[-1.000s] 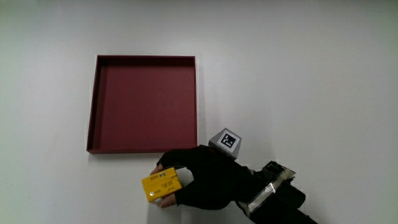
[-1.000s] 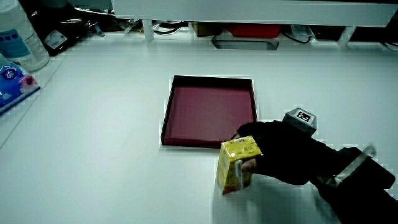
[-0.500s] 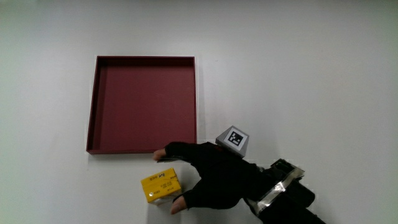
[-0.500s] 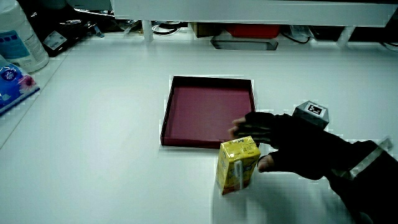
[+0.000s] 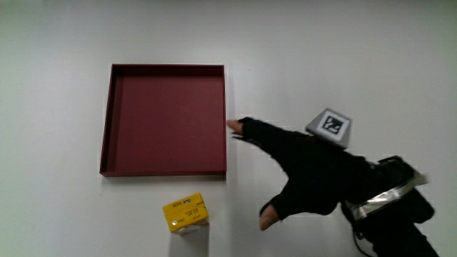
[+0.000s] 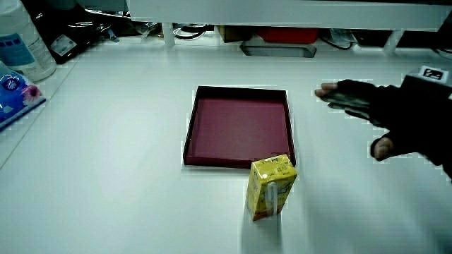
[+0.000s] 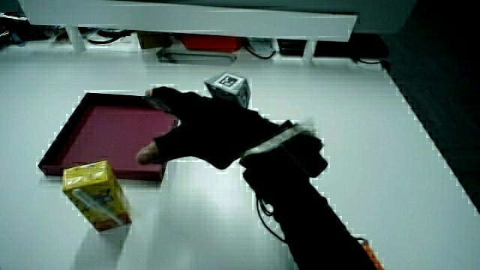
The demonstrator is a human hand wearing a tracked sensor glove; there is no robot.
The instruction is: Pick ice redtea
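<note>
A yellow ice redtea carton (image 5: 185,213) stands upright on the white table, just nearer to the person than the dark red tray (image 5: 114,121); it shows in both side views (image 6: 270,186) (image 7: 96,196). The gloved hand (image 5: 303,171) hovers beside the tray, away from the carton, with fingers spread and nothing in them. One fingertip reaches toward the tray's edge. The hand appears in both side views (image 6: 381,109) (image 7: 202,127), raised above the table.
The tray (image 6: 236,120) (image 7: 67,135) has nothing in it. A plastic bottle (image 6: 21,39) and a blue packet (image 6: 14,92) sit at the table's edge. A low partition (image 6: 282,10) with clutter under it bounds the table.
The hand let go of the carton, opened, and moved away from it and up beside the tray. The carton stays standing where it was.
</note>
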